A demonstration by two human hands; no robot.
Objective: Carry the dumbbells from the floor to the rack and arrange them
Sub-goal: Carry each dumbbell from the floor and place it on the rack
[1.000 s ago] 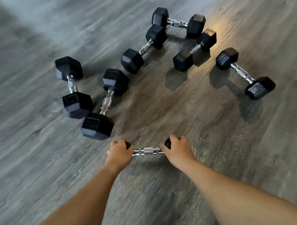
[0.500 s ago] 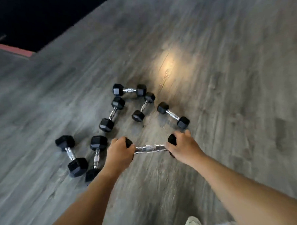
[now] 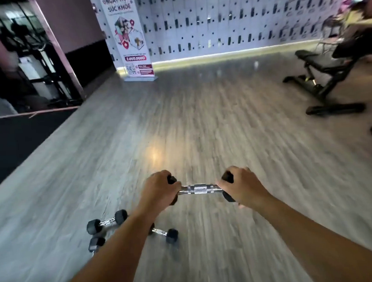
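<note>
One hex dumbbell is held level in the lower centre of the frame, clear of the floor. Its black heads are covered by both hands: the left hand is closed over the left head, the right hand is closed over the right head. Only the knurled chrome handle is left bare between them. Both forearms are stretched in from the bottom edge.

Three more dumbbells are seen on the grey wood-look floor at lower left. One lies just left of the left forearm. A second is just below it, mostly hidden by the arm, one head showing. A third lies just right of that forearm, its near end hidden behind it.

A black workout bench is placed at the right edge, well apart from the hands. A promotional banner stand is set at upper centre, against a wall of pale lockers running across the top. Dark gym machinery is visible at upper left, behind a black mat. The rack is not made out. The outer parts of the frame are blurred.
</note>
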